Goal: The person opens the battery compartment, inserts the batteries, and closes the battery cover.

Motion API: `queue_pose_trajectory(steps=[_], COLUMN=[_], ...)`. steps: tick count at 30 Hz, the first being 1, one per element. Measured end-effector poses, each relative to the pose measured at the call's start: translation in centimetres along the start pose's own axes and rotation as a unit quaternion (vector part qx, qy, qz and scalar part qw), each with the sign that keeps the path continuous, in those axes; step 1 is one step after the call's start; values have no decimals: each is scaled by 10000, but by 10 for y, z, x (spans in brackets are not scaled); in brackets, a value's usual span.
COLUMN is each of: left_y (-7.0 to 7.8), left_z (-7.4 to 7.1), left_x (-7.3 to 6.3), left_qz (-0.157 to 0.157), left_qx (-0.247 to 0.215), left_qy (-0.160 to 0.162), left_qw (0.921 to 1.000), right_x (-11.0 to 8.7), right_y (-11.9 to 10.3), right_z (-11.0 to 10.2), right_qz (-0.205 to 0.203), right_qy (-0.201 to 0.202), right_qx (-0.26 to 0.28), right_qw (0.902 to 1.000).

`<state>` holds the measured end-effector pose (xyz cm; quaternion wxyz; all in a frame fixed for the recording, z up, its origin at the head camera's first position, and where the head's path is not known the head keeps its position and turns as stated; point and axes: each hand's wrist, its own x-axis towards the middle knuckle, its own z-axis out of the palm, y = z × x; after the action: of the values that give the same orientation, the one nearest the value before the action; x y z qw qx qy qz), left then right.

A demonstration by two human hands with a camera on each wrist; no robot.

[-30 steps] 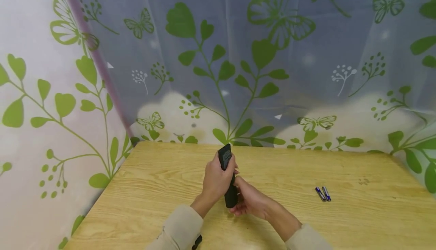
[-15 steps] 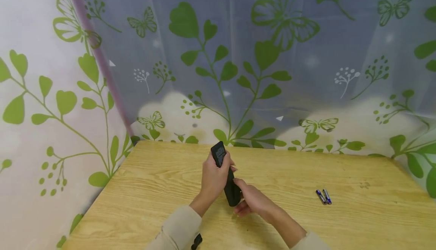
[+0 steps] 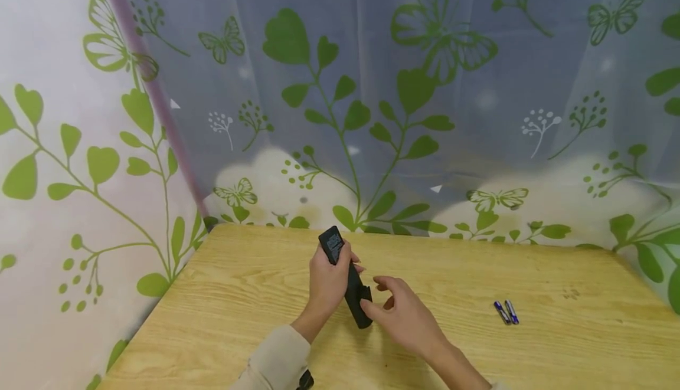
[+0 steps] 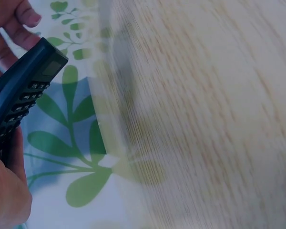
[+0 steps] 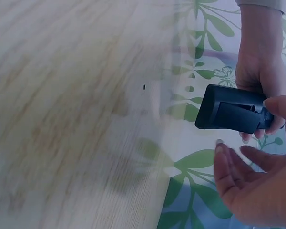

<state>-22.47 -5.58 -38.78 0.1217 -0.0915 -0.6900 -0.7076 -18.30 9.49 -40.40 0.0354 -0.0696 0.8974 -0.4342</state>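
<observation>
— Head view?
— Left hand [image 3: 328, 281]: fingers gripping a long black plastic handset [image 3: 353, 288] above the yellow wood-grain surface [image 3: 239, 295]. Right hand [image 3: 409, 319]: fingers loosely spread, thumb touching it.
— Left wrist?
— Dark button keypad [image 4: 22, 109] visible.
— Right wrist?
— Black rectangular cover [image 5: 236, 118] tilted.

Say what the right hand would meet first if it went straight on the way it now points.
Probably the remote, gripped by the left hand; in the head view the right hand overlaps its edge, though whether they touch is unclear.
</observation>
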Motion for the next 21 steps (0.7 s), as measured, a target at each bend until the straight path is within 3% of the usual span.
queue_pose_trajectory(steps=[4, 13, 21], left_y=[0, 5, 5], left_z=[0, -1, -2], left_x=[-1, 1, 1], left_qz=[-52, -96, -93], left_qx=[13, -86, -133], left_qy=[30, 117, 88], left_qw=[10000, 9998, 9998], right_x=[-2, -1, -2], right_y=[3, 5, 5], right_z=[3, 9, 12], right_qz=[-333, -660, -739], right_qy=[336, 770, 826], right_qx=[-242, -411, -298], right_qw=[9986, 9940, 9934])
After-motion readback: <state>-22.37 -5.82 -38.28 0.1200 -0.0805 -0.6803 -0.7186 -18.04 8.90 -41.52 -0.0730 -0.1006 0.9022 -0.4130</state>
